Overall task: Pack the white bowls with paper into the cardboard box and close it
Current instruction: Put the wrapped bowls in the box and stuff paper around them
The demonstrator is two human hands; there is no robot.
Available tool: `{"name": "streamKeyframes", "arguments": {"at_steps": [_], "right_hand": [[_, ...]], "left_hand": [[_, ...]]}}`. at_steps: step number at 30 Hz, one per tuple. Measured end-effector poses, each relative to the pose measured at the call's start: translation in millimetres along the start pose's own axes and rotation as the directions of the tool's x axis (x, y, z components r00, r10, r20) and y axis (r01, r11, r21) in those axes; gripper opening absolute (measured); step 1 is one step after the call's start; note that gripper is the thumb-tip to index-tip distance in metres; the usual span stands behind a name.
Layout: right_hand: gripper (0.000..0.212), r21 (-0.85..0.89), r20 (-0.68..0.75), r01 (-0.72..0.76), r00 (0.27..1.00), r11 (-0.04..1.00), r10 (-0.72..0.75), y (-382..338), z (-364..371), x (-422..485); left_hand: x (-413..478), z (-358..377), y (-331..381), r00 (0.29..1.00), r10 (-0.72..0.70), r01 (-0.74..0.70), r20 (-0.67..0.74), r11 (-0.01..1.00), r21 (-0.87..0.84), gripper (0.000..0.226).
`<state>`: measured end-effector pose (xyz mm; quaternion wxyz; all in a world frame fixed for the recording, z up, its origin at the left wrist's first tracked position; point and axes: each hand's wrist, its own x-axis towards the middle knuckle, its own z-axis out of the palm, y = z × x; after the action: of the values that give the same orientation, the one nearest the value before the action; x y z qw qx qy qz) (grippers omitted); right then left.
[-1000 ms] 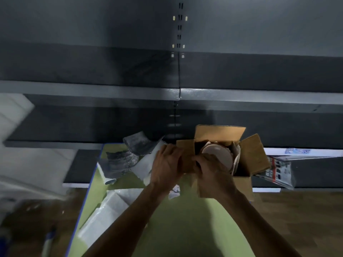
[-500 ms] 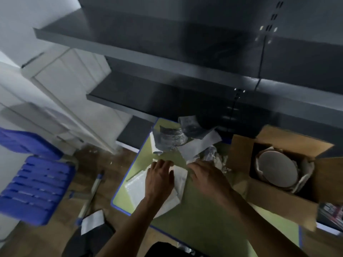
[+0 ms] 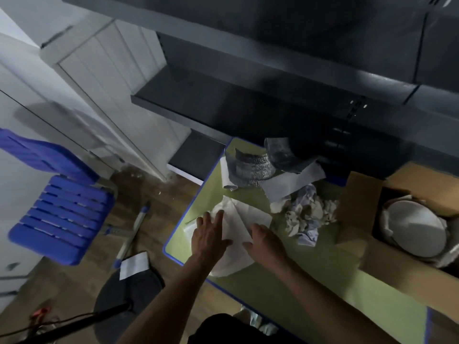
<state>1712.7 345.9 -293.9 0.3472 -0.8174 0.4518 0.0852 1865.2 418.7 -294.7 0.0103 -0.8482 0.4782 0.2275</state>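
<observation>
Both hands (image 3: 238,238) press white paper (image 3: 244,217); crumpled paper (image 3: 309,214) fronts the box (image 3: 357,202).

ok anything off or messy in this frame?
Mostly clutter. A white paper slip and a blue-and-white stick lie on the floor beside the green table. Crumpled paper is heaped beside the open cardboard box.

Left hand (image 3: 210,234): moved off the cardboard box (image 3: 357,207) flap; now flat, fingers spread, on the white paper sheets (image 3: 238,219).
Right hand (image 3: 264,240): withdrawn from the white bowl (image 3: 417,234) in the box; now resting on the sheets' right edge.
View: swung left; box now at right edge.
</observation>
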Motion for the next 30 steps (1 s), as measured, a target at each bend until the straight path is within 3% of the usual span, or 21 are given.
{"name": "streamKeyframes", "arguments": {"at_steps": [5, 8, 11, 15, 20, 23, 26, 30], "right_hand": [[0.025, 0.213, -0.013, -0.056, 0.998, 0.976, 0.061, -11, -7, 1], [0.009, 0.408, 0.013, -0.113, 0.993, 0.906, 0.118, -14, -23, -4], [0.021, 0.486, -0.010, -0.089, 0.994, 0.869, 0.107, -7, -46, -13], [0.026, 0.425, -0.086, -0.041, 0.993, 0.904, 0.085, 8, -79, -25], [0.022, 0.315, -0.203, 0.002, 0.977, 0.949, 0.065, 19, -120, -37], [0.026, 0.244, -0.257, 0.040, 0.966, 0.969, 0.025, 22, -149, -48], [0.025, 0.025, -0.279, 0.061, 0.959, 0.998, -0.052, 25, -179, -60], [0.014, 0.000, -0.406, 0.013, 0.914, 1.000, -0.012, 36, -222, -91]], "left_hand": [[-2, -1, 2, 0.999, 0.019, -0.021, -0.040, 0.998, -0.051, 0.082], [-5, -8, 2, 0.992, 0.035, -0.048, -0.118, 0.993, -0.110, 0.073], [-6, -25, 2, 0.971, 0.075, -0.125, -0.226, 0.968, -0.219, 0.082], [-1, -57, 21, 0.952, 0.153, -0.237, -0.267, 0.917, -0.320, 0.090], [1, -89, 56, 0.887, 0.291, -0.407, -0.359, 0.859, -0.310, 0.016], [-2, -102, 81, 0.835, 0.388, -0.515, -0.391, 0.801, -0.305, 0.015], [-7, -115, 113, 0.780, 0.491, -0.612, -0.388, 0.727, -0.311, 0.016], [-15, -131, 163, 0.709, 0.588, -0.705, -0.390, 0.603, -0.373, 0.019]]}}
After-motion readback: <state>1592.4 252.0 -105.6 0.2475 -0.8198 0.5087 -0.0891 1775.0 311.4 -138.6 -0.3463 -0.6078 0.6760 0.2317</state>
